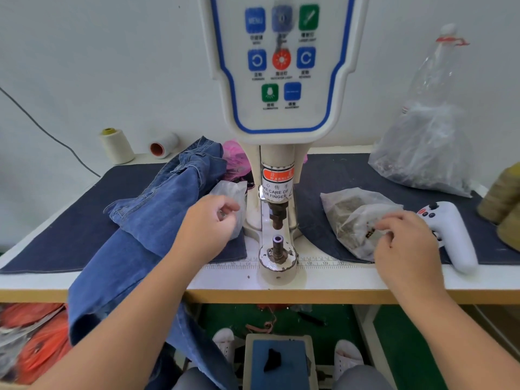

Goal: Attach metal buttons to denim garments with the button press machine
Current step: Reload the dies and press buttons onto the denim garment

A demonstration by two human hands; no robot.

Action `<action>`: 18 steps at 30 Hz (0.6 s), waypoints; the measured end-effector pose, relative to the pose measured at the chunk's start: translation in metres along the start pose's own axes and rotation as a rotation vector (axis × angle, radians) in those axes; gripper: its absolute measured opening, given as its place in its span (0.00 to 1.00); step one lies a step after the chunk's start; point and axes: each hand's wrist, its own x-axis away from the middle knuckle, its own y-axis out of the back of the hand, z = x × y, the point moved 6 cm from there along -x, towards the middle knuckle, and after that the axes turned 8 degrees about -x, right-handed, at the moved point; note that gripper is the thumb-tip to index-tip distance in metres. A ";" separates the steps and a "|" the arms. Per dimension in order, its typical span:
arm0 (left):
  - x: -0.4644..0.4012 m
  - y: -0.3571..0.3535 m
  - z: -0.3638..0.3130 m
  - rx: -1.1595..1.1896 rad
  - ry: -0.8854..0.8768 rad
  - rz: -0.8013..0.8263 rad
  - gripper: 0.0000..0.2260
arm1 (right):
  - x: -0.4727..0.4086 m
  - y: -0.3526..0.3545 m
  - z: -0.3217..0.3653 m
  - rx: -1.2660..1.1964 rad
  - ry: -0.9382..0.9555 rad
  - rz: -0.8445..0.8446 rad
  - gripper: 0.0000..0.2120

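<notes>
The button press machine (277,175) stands at the table's middle, its upper punch (277,218) raised above the bare lower die (278,240). Blue denim jeans (146,220) lie to its left and hang over the front edge. My left hand (209,220) reaches into a small clear bag (232,195) beside the machine, fingers curled and pinching a small metal piece. My right hand (405,237) picks inside a plastic bag of metal buttons (354,218) on the right, fingertips pinched; what they hold is too small to tell.
A white handheld controller (455,235) lies right of the button bag. A large clear bag (425,147) stands at the back right, thread cones (116,146) at the back left. A foot pedal (278,361) sits below between my feet. A ruler strip (323,263) runs along the table.
</notes>
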 end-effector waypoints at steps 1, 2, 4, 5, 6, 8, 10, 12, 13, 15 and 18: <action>-0.002 -0.002 0.006 -0.060 -0.005 -0.009 0.10 | -0.002 0.003 -0.001 0.067 0.013 0.004 0.11; -0.003 -0.006 0.012 -0.115 -0.015 -0.006 0.09 | -0.004 0.002 -0.004 0.149 0.003 0.034 0.10; -0.001 -0.016 0.020 -0.221 -0.036 0.000 0.11 | -0.009 -0.003 -0.013 0.301 -0.087 0.138 0.09; 0.002 -0.020 0.022 -0.270 -0.051 -0.012 0.11 | -0.012 -0.005 -0.016 0.342 -0.136 0.189 0.09; 0.005 -0.022 0.023 -0.308 -0.068 -0.037 0.12 | -0.014 -0.007 -0.017 0.359 -0.168 0.238 0.09; 0.007 -0.024 0.022 -0.359 -0.097 -0.081 0.12 | -0.016 -0.011 -0.017 0.380 -0.180 0.323 0.08; 0.007 -0.026 0.021 -0.390 -0.103 -0.085 0.11 | -0.017 -0.015 -0.013 0.394 -0.180 0.380 0.07; 0.007 -0.026 0.020 -0.402 -0.099 -0.073 0.11 | -0.018 -0.018 -0.010 0.430 -0.191 0.439 0.08; 0.007 -0.026 0.019 -0.400 -0.100 -0.070 0.11 | -0.019 -0.020 -0.009 0.465 -0.200 0.472 0.08; 0.008 -0.026 0.019 -0.387 -0.097 -0.073 0.11 | -0.022 -0.022 -0.008 0.487 -0.233 0.514 0.09; 0.008 -0.025 0.021 -0.381 -0.090 -0.080 0.09 | -0.023 -0.024 -0.006 0.374 -0.312 0.505 0.09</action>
